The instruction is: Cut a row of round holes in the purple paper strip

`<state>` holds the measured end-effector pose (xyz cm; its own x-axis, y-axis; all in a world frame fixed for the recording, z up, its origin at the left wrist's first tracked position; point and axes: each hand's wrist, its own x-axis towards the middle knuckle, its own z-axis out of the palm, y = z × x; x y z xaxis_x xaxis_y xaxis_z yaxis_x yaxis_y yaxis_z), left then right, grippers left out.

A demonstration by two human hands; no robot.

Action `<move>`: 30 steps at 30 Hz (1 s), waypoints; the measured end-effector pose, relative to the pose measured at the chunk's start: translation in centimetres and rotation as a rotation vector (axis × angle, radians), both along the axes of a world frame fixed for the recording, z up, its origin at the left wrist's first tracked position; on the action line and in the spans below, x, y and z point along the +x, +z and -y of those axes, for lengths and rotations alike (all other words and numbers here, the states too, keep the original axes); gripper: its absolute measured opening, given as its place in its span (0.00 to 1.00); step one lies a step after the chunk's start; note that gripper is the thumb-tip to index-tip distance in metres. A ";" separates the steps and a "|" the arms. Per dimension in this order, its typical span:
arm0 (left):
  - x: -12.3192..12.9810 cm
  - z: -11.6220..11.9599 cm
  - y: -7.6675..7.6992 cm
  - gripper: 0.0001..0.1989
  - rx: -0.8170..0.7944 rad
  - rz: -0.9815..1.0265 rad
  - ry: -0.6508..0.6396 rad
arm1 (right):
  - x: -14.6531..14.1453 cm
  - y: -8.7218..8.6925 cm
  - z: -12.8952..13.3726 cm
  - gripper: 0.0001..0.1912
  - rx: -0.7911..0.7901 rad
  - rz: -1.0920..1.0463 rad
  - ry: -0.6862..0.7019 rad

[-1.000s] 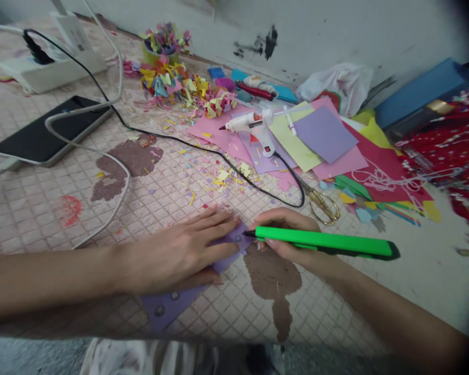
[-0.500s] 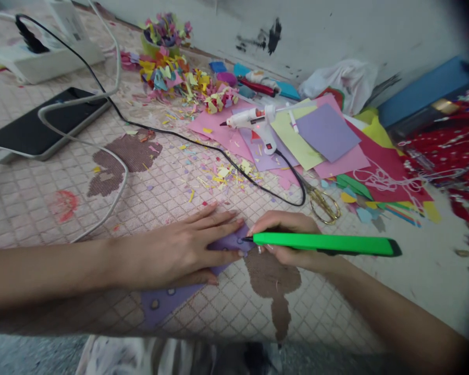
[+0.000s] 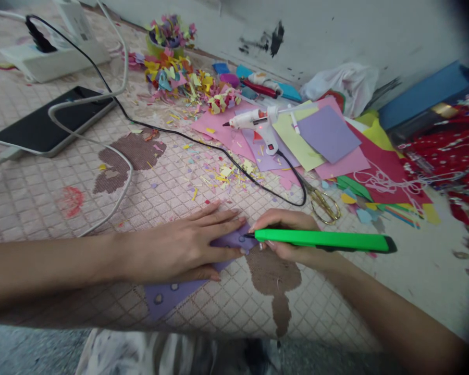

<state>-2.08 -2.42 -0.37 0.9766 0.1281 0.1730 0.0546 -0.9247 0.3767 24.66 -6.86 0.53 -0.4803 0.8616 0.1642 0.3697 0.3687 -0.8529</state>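
Under my left hand (image 3: 191,245) lies a strip of purple paper (image 3: 164,302), pressed flat against the cloth with spread fingers. Small dark-outlined rings are drawn along the strip; its middle is covered by my hand. My right hand (image 3: 289,229) grips a bright green pen (image 3: 328,239) with a black tip. That tip is at a small ring near the paper's right end, just past my left fingertips. The pen lies almost level, its black end pointing right.
A white glue gun (image 3: 258,120) rests on coloured paper sheets (image 3: 328,135), its black cable crossing the cloth. Gold-handled scissors (image 3: 324,205) lie beyond my right hand. Paper flowers (image 3: 187,78), a tablet (image 3: 54,122) and a power strip (image 3: 54,60) are farther back.
The view has shifted slightly, so most things appear a little to the right. Both hands keep their places on the paper, and the pen tip stays near the same ring.
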 end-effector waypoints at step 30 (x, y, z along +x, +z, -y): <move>0.0 0.1 -0.1 0.18 0.006 -0.009 0.013 | 0.2 -0.7 -0.3 0.11 -0.045 -0.070 0.020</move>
<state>-2.07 -2.47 -0.50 0.9763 0.1398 0.1650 0.0700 -0.9262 0.3705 24.84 -6.54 -0.14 -0.4860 0.8593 0.1592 0.3012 0.3356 -0.8925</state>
